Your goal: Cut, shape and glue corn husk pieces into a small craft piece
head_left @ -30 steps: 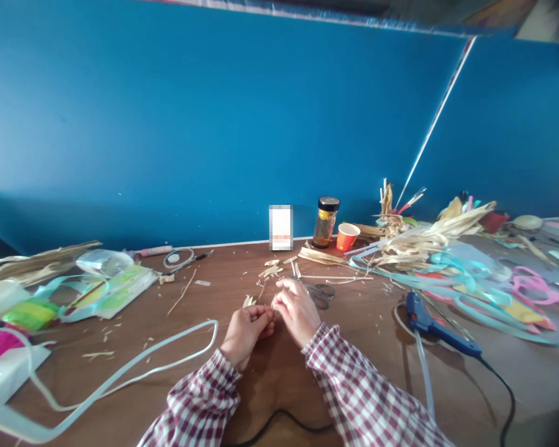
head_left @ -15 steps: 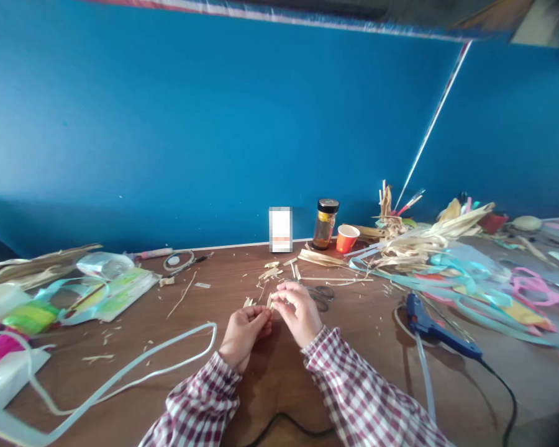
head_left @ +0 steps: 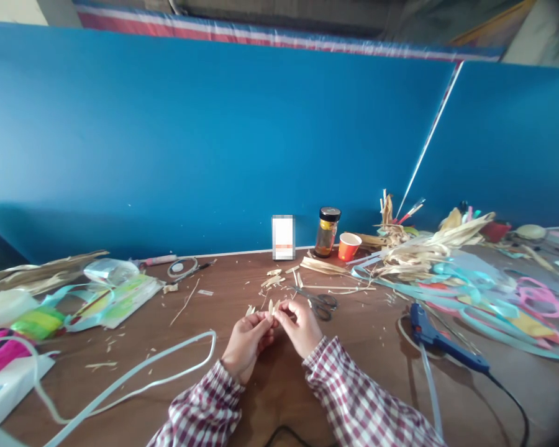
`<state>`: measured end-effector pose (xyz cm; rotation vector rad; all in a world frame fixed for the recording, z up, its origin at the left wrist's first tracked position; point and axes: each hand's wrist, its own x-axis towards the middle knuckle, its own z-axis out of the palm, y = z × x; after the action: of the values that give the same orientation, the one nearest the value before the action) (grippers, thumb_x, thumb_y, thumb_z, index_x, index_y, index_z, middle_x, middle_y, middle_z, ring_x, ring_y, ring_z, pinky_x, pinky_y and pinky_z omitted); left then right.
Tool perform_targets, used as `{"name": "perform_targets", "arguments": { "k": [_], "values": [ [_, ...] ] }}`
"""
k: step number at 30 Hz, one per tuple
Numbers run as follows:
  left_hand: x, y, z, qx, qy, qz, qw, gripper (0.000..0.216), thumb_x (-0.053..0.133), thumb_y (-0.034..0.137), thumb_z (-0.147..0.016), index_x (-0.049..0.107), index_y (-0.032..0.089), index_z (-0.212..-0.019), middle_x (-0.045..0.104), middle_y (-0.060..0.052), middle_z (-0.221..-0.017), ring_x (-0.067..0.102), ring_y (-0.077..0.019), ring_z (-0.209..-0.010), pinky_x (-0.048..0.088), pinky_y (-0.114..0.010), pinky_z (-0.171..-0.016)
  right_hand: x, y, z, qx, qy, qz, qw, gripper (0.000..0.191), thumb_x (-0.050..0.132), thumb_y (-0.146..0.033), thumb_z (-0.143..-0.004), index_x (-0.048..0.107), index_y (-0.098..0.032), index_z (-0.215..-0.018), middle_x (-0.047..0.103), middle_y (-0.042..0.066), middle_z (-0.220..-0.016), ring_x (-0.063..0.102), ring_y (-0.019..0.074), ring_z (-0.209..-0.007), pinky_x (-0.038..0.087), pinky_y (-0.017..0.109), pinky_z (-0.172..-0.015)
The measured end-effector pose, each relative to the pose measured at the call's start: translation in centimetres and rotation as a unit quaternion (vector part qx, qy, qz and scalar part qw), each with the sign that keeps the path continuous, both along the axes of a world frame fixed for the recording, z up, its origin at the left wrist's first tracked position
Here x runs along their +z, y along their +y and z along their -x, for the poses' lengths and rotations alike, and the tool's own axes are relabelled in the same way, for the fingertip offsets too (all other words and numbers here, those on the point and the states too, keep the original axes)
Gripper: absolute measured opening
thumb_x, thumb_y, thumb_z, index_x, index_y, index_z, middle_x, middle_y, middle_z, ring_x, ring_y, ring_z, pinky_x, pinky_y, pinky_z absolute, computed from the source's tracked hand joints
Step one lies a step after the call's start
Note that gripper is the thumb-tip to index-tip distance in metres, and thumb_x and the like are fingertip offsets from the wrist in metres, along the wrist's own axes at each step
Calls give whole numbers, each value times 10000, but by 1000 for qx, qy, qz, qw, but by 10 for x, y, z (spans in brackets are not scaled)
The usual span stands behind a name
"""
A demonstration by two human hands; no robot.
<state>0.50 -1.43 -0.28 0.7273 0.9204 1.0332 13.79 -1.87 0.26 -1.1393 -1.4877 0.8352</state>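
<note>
Both of my hands meet over the middle of the brown table. My left hand [head_left: 248,343] pinches a small pale piece of dried corn husk [head_left: 271,307] between thumb and forefinger, its pointed tip sticking up. The bent fingers of my right hand [head_left: 302,328] close on the same piece from the right, touching my left fingertips. Another pale husk tip [head_left: 250,310] shows just beyond my left fingers. Dark-handled scissors [head_left: 325,305] lie behind my right hand. Several cut husk scraps [head_left: 273,279] are scattered farther back.
A blue glue gun [head_left: 440,341] with a black cord lies at right, near ribbons and dried husks [head_left: 417,248]. A lidded jar [head_left: 327,233] and an orange paper cup [head_left: 349,248] stand by the blue wall. White tubing [head_left: 144,366] loops at left.
My right fingers, raised before, have come down and closed against the husk piece at my left fingertips. The view has tilted up slightly.
</note>
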Motion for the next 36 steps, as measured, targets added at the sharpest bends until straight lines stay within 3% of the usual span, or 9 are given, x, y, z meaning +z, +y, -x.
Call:
{"name": "perform_targets", "arguments": {
  "k": [19,36],
  "values": [
    [0,-3,-4,18,-31,21,999,262,811,254,-591,675,89,-742,625,-21,-679,522,-27,-485,477,-114,-469,-6,2,1,-5,31,24,999,137,562,-260,-818,626,-167,-741,679,25,-672,641,163,-642,506,260,-630],
    [6,-3,-5,10,12,-6,1000,331,828,275,-542,677,85,-767,635,-17,-640,530,-42,-482,474,-140,-488,-2,1,1,-19,40,44,998,125,608,-282,-771,625,-168,-723,673,22,-666,641,159,-618,503,250,-576]
  ]
}}
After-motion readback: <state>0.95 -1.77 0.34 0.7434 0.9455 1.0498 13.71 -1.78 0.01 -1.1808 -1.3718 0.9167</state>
